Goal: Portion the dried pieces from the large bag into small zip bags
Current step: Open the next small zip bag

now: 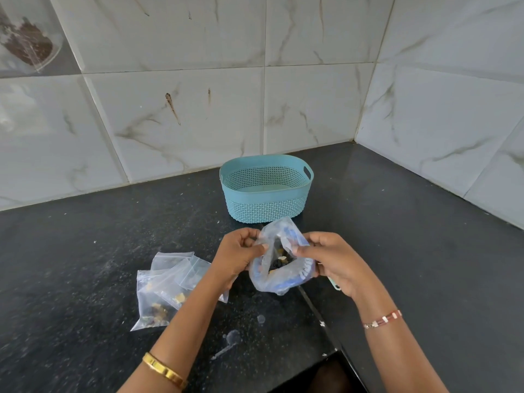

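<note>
Your left hand point(241, 251) pinches the left edge of the large bag point(279, 268) between thumb and curled fingers; your right hand point(331, 259) pinches the opposite edge the same way, so the mouth is pulled apart between them. The bag is clear plastic with blue print, held just above the black countertop point(85, 251), directly in front of the teal basket point(265, 190). Dried pieces point(280, 260), dark and yellowish, show through the mouth, low inside the bag. A small teal object pokes out under your right palm; what it is cannot be made out. To the left of your left forearm, a cluster of small zip bags point(167, 287) lies flat on the counter, overlapping; at least two hold a few dried pieces, the others look clear. The basket stands upright near the tiled wall point(170, 109), handle slot facing right. A gold bangle point(163, 370) sits on your left wrist, a beaded bracelet point(382, 319) on the right. Pale specks and smears mark the counter near your forearms.
</note>
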A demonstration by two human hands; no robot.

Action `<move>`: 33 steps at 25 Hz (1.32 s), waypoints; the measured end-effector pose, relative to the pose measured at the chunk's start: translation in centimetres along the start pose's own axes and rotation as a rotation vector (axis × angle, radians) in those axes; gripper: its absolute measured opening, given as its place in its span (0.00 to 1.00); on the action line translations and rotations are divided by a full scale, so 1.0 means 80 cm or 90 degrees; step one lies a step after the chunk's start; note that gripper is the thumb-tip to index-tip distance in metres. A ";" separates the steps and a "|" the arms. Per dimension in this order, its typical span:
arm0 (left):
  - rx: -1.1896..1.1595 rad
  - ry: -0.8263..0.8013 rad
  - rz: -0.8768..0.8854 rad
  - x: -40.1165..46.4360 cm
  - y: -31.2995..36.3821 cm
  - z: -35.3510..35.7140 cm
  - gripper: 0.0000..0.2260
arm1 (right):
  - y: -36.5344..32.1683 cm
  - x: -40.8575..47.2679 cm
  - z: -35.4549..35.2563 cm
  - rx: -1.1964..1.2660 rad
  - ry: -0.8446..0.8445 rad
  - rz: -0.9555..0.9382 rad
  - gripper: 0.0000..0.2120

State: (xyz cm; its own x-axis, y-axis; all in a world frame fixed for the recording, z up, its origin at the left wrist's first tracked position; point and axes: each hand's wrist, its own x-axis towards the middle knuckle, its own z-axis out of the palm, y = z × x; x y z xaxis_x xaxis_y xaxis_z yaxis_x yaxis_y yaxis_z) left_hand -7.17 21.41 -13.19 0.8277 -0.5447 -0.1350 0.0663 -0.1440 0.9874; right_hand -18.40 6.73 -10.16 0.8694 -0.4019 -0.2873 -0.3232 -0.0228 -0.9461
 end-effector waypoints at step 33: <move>0.217 0.197 0.168 0.037 0.026 -0.023 0.09 | -0.030 0.030 0.017 -0.034 0.255 -0.123 0.13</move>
State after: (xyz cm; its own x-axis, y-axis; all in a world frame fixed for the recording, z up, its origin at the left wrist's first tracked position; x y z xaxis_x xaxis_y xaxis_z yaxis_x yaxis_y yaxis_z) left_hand -3.57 21.07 -11.41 0.9211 -0.3367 0.1955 -0.3083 -0.3240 0.8944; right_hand -15.02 7.08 -8.80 0.7060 -0.7080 -0.0154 -0.1966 -0.1751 -0.9647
